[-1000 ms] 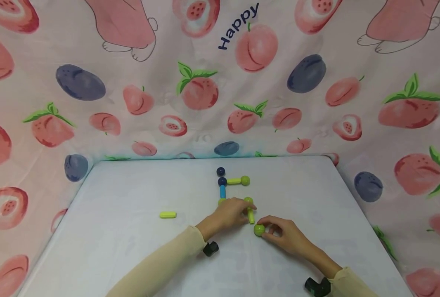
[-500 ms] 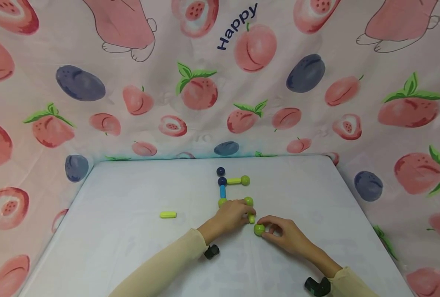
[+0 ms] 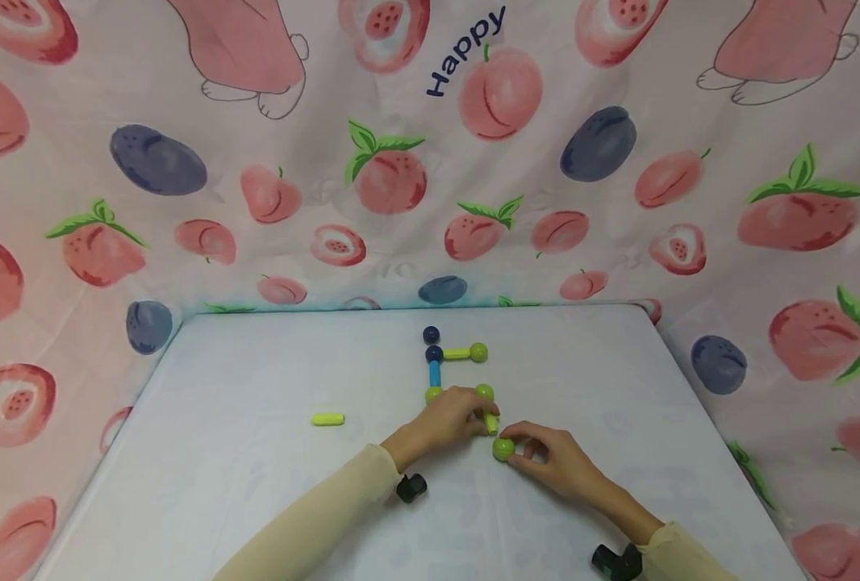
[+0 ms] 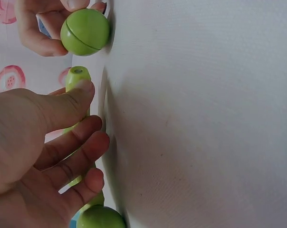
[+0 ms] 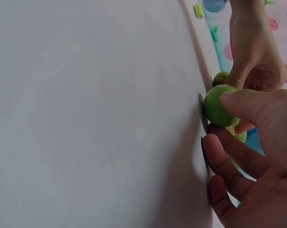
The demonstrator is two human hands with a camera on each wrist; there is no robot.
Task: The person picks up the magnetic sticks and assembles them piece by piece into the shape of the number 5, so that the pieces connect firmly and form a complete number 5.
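My left hand (image 3: 448,420) pinches a short yellow-green rod (image 3: 491,424); its free end, with a small metal spot, shows in the left wrist view (image 4: 78,72). At the rod's far end sits a green ball (image 3: 484,391). My right hand (image 3: 557,464) holds another green ball (image 5: 218,105) between thumb and fingers, just off the rod's near end, with a small gap between them. Beyond the left hand, a blue rod (image 3: 435,374) joins a dark blue ball (image 3: 434,353) to a green ball (image 3: 433,394), which the hand partly hides.
From the dark blue ball a yellow-green rod (image 3: 457,353) runs right to a green ball (image 3: 479,352). A second dark blue ball (image 3: 431,334) lies just behind. One loose yellow-green rod (image 3: 327,420) lies left on the white table (image 3: 256,363). Fruit-patterned cloth (image 3: 401,266) hangs behind.
My left hand has shifted slightly on the rod, with more of its near end showing than half a second ago. The ball in my right hand has moved a little left, toward the rod.
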